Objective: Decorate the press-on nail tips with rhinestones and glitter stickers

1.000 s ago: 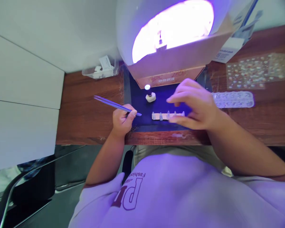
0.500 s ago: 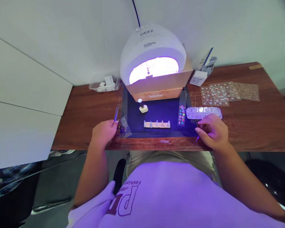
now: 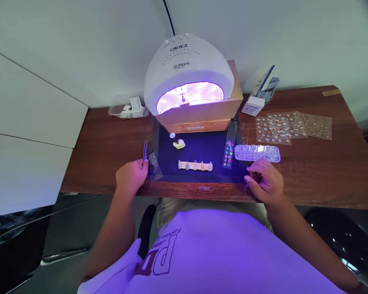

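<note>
My left hand (image 3: 131, 174) rests at the table's left front with its fingers closed around tweezers (image 3: 145, 149), their tips pointing away from me. Beside it lies a clear sticker sheet (image 3: 153, 168). My right hand (image 3: 266, 180) sits curled at the front edge, just below a clear rhinestone case (image 3: 257, 153). A thin violet-lit thing (image 3: 245, 187) shows under its fingertips; its kind is unclear. Between my hands, a strip with several nail tips (image 3: 195, 165) lies on the dark mat (image 3: 202, 145). A polish bottle (image 3: 178, 142) lies tilted behind it.
A lit nail lamp (image 3: 188, 61) stands on a cardboard box (image 3: 199, 116), with a small stand inside. A strip of star sequins (image 3: 228, 155) lies on the mat's right. Farther right are an alcohol pad box (image 3: 254, 105) and sticker sheets (image 3: 294, 126). A clear tray (image 3: 127, 110) stands left.
The whole view has shifted, so most things on the table appear farther left and slightly lower. Light inside the lamp looks less glaring. Both hands keep about the same pose and place.
</note>
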Available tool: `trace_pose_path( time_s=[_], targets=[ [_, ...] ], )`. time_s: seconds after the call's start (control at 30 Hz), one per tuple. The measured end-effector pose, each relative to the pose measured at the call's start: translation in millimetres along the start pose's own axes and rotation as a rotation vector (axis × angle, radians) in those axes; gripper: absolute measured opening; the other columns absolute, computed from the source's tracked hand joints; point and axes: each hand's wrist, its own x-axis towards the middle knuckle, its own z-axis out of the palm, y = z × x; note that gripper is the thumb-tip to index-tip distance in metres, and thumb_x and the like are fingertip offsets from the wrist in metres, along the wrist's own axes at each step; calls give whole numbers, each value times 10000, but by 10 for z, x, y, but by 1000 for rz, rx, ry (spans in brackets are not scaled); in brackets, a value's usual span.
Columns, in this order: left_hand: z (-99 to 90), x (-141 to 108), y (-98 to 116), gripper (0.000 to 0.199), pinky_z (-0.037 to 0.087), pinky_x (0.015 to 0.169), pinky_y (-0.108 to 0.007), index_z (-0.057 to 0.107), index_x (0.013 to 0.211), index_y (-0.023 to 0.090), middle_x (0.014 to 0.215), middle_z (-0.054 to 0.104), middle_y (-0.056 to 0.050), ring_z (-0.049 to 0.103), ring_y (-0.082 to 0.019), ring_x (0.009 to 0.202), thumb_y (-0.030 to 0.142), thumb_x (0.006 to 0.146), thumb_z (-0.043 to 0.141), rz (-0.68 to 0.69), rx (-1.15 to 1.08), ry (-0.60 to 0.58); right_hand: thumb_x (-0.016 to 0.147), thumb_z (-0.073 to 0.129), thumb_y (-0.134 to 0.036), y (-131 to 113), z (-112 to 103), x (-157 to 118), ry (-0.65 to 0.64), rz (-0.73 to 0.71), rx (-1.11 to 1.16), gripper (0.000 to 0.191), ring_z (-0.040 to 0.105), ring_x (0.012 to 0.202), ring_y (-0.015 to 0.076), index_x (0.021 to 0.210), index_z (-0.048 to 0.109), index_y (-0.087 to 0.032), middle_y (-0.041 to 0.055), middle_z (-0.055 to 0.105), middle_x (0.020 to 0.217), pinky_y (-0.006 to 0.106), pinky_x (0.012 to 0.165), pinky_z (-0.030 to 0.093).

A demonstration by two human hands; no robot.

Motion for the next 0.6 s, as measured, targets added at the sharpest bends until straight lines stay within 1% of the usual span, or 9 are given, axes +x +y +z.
trace_pose_path(
  time_s=[0.13, 0.2, 0.27, 0.33, 0.4, 0.47, 0.53, 0.6],
  targets=[
    [21, 10, 74, 555, 420, 648, -344, 756, 969, 159, 925, 745, -209, 698, -340, 833, 432, 965, 273, -23, 27, 5, 792, 651, -179, 18, -13, -7, -2, 20, 31, 135, 520, 583, 152, 909, 609, -231, -26, 537, 624, 328, 567, 442],
    [22, 24, 82, 547, 405, 635, -338, 757, 959, 155, 882, 740, -209, 690, -334, 793, 435, 959, 286, -27, 31, 9, 785, 657, -174, 32, -19, -22, -4, 31, 42, 153, 525, 586, 154, 918, 610, -233, -26, 539, 627, 331, 570, 442],
    [0, 26, 58, 545, 357, 600, -319, 749, 928, 169, 822, 731, -189, 671, -322, 740, 480, 954, 302, -16, 19, 22, 781, 661, -164, 40, -23, -35, -8, 39, 50, 172, 521, 587, 154, 928, 608, -235, -28, 535, 627, 331, 567, 434],
    [-43, 3, 7, 552, 284, 565, -298, 719, 837, 184, 744, 704, -159, 636, -297, 676, 540, 949, 313, -7, -8, 55, 779, 660, -154, 42, -26, -43, -11, 45, 56, 188, 513, 587, 151, 941, 607, -234, -29, 532, 633, 327, 563, 425],
    [-95, -50, -53, 548, 217, 548, -289, 638, 718, 192, 671, 654, -125, 582, -258, 617, 566, 950, 311, 0, -47, 114, 778, 656, -145, 42, -25, -49, -9, 45, 62, 198, 509, 591, 148, 952, 607, -228, -28, 531, 641, 326, 569, 422],
    [-135, -131, -100, 516, 174, 546, -291, 522, 637, 200, 614, 587, -85, 514, -215, 571, 548, 956, 314, 23, -99, 191, 779, 650, -136, 46, -22, -55, 0, 42, 63, 201, 508, 595, 147, 955, 608, -222, -29, 528, 642, 323, 572, 419],
    [-151, -224, -123, 474, 167, 549, -293, 423, 606, 204, 574, 512, -45, 450, -182, 547, 514, 955, 337, 82, -166, 267, 782, 640, -130, 52, -16, -59, 17, 30, 60, 198, 507, 597, 149, 955, 607, -219, -28, 526, 640, 321, 569, 412],
    [-136, -309, -125, 450, 184, 554, -293, 362, 593, 206, 542, 437, -14, 397, -159, 529, 483, 948, 370, 171, -243, 333, 787, 626, -130, 53, -15, -59, 38, 1, 55, 182, 505, 598, 153, 943, 600, -220, -25, 525, 637, 323, 565, 401]
  ],
)
